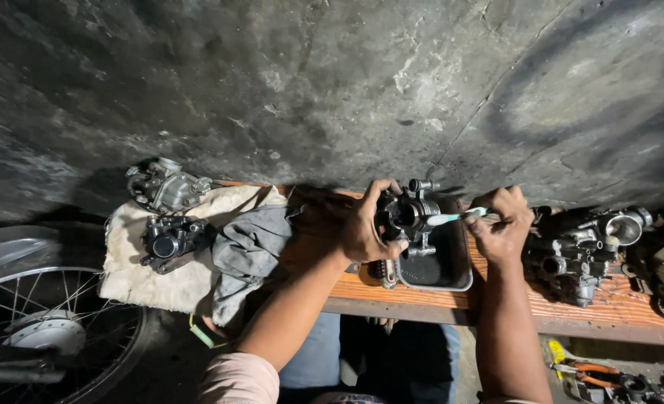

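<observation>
Head view: both hands work at a wooden bench (616, 303) under a dark wall (332, 82).
Mid frame, left hand (366, 228) wraps the carburetor (408, 215) over a tray (452, 269); right hand (503, 224) pinches a toothbrush (455, 218). Rags (190, 254) fill the left edge.

A motorcycle repair workshop: carburettors (166, 187) on a wooden bench (616, 307), spoked wheel (47, 329) alongside.

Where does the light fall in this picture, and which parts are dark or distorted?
Head view: light falls on the left hand, carburetor and right hand; the wheel at lower left sits in shadow; the wooden bench edge looks bent by the wide lens.
</observation>
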